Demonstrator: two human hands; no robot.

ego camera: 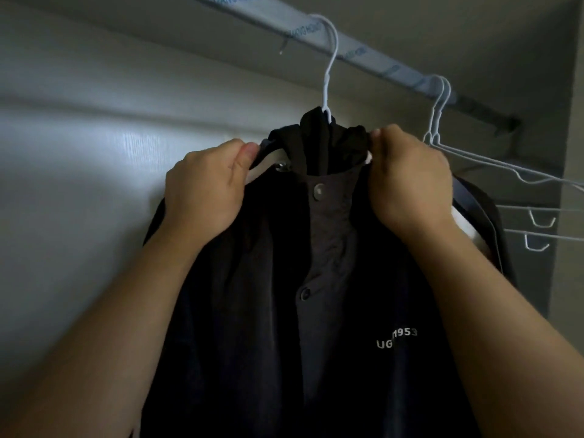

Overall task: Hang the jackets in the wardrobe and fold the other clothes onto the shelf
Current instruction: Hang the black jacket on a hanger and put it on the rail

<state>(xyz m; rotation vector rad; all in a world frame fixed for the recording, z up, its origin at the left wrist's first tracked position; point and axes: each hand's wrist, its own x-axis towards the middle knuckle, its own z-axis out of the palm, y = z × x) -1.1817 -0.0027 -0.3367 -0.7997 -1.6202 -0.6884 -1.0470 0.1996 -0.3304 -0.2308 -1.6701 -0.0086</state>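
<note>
Head view: the dark jacket [252, 311] hangs from a white hanger [331, 58] hooked over the wardrobe rail [388, 69]. The left hand [205, 191] pinches its collar edge and the right hand [410, 181] grips the bunched hood, fingers [379, 137] curled on the fabric. The jacket has a snap-buttoned front and white chest lettering.

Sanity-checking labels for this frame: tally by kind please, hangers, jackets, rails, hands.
white hangers: 3 (loaded hanger, empty hangers, two)
dark jacket: 1
rail: 1
hands: 2 (left hand, right hand, both gripping the jacket's collar)
total: 7
</note>
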